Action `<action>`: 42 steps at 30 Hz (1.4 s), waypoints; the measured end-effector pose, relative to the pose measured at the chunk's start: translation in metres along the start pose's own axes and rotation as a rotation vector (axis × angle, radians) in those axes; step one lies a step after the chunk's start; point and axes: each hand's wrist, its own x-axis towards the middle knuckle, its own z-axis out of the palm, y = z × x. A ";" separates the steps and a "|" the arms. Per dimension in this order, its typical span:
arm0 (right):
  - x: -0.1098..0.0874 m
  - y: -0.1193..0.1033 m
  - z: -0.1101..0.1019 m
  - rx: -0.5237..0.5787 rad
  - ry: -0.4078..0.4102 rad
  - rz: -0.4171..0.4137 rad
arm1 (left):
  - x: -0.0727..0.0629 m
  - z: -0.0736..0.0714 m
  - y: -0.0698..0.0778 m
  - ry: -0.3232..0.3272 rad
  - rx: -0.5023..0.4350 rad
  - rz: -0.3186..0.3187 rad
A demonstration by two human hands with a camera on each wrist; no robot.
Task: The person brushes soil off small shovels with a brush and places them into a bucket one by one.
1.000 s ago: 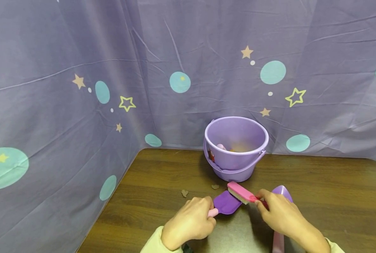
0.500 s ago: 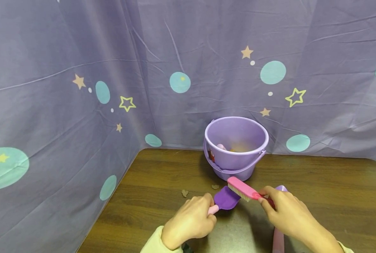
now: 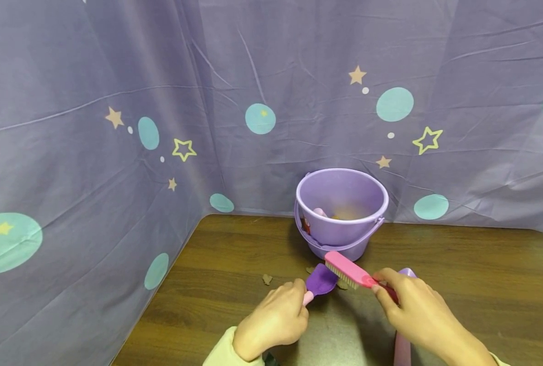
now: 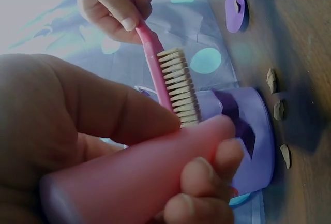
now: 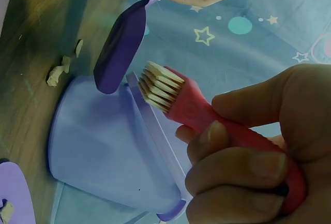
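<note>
My left hand grips the pink handle of a toy shovel, its purple blade raised over the table in front of the bucket. In the left wrist view that pink handle fills the fingers, and the blade is out of sight. My right hand holds a pink brush by its handle, the pale bristles facing down beside the blade. Flat brown pieces lie on the table: one piece at left, another piece partly hidden under the brush, and a third piece behind the blade.
A second shovel, with a pink handle and lilac blade, lies under my right hand; a brown piece sits in its blade. The lilac bucket holds a few partly hidden things. A patterned purple curtain rises behind the wooden table.
The shovel in my left hand has risen and shifted slightly left. My right hand has lifted the brush along with it, and the brown piece beneath has come into sight.
</note>
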 end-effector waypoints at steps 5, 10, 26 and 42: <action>0.000 -0.001 -0.001 0.007 0.011 -0.003 | 0.000 0.000 0.000 0.013 -0.011 -0.004; -0.001 -0.001 -0.001 0.004 0.024 -0.006 | 0.000 0.000 0.001 0.009 -0.028 0.001; -0.001 -0.004 0.003 0.006 0.047 -0.021 | 0.002 0.000 0.001 0.001 -0.109 0.027; -0.002 -0.006 0.008 0.023 0.054 -0.045 | 0.003 0.004 0.000 0.049 -0.057 0.085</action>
